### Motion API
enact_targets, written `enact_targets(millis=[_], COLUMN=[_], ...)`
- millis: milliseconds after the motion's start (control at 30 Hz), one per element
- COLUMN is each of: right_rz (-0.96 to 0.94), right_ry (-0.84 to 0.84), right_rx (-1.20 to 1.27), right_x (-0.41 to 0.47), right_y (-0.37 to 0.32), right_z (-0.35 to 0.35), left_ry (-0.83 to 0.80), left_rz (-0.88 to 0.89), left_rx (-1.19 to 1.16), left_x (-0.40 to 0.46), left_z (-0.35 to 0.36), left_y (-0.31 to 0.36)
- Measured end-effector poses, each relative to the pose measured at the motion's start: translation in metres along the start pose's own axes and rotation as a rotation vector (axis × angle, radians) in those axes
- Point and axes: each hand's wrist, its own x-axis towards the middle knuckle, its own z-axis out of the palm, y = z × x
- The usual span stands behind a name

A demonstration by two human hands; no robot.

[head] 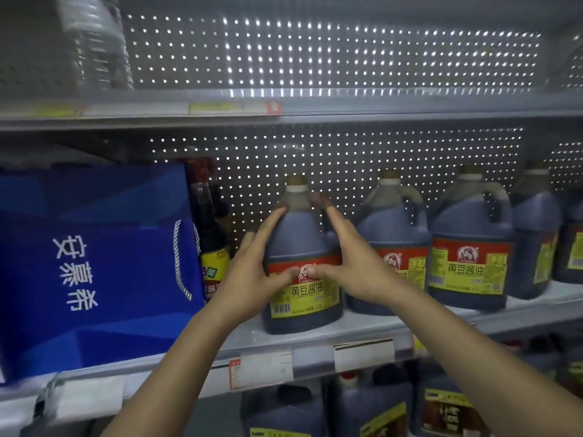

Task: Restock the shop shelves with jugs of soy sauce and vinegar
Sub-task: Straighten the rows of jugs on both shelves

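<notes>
Jug (pixel 301 260) upright (label facing out), left hand (pixel 252 279) and right hand (pixel 353 266) flat-fingered against it.

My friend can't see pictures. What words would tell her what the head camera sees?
Two bare hands, left hand and right hand, press flat against a dark soy sauce jug standing on a shop shelf. More matching jugs line up to its right, and a blue gift bag and a slim bottle sit to its left.

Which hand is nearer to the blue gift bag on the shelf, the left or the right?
Left. The left hand presses the left side of the soy sauce jug, not far from the blue gift bag. The right hand presses the jug's right side, farther from the bag.
</notes>
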Motion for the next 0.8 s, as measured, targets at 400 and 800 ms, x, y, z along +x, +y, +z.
enact_targets(millis=[400, 800], right_rz=[0.037, -0.038], right_ry=[0.064, 0.422], right_rx=[-0.016, -0.383], right_x=[-0.012, -0.060], right_y=[-0.010, 0.027], right_z=[0.003, -0.097], left_ry=[-0.018, 0.270], left_rz=[0.035, 0.395], left_rx=[-0.094, 0.302], left_x=[-0.006, 0.001], left_z=[-0.001, 0.040], left_y=[-0.002, 0.069])
